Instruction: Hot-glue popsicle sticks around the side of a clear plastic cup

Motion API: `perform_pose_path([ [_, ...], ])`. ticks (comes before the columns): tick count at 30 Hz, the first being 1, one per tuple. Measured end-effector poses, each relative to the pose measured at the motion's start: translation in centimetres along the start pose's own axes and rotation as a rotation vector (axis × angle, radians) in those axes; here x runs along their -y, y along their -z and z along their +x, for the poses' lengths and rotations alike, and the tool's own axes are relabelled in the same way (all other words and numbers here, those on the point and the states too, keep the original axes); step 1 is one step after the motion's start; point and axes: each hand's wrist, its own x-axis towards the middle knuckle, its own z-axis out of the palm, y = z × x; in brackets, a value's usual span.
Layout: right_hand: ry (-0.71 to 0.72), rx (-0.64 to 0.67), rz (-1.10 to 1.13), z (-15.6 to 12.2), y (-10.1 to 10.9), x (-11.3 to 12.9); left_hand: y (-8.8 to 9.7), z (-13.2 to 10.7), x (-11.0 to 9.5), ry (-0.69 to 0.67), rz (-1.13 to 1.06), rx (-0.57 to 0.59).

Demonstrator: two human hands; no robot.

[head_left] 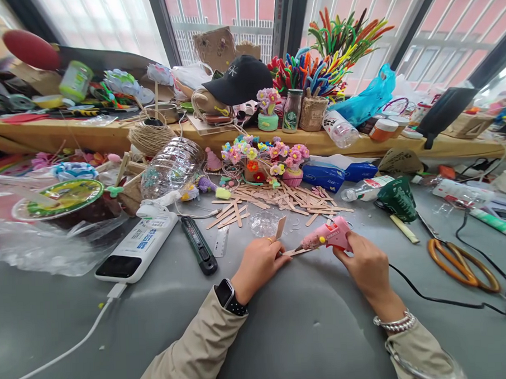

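My right hand (365,260) is wrapped round the handle of a pink glue gun (328,235). The gun's nozzle points left, down at a flat wooden craft stick (301,251) whose near end is at the fingers of my left hand (259,264). A second craft stick (281,227) stands up at a tilt from behind those same fingers. My left hand is closed on the sticks; its fingertips are partly hidden. Whether the nozzle touches the wood I cannot tell. Beyond my hands lies a loose heap of craft sticks (274,200).
A green utility knife (199,246) and a white power bank (138,247) with a cable lie to the left. Orange-handled scissors (460,264) and the gun's black cord (434,301) are on the right. Crocheted flowers (251,150) and a crowded shelf (234,135) stand behind.
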Motion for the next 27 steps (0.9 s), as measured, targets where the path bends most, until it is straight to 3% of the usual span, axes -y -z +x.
perform_pose_path([
  [27, -0.013, 0.032, 0.033, 0.00, 0.10, -0.12, -0.14, -0.02, 0.16, 0.004, -0.029, 0.003],
])
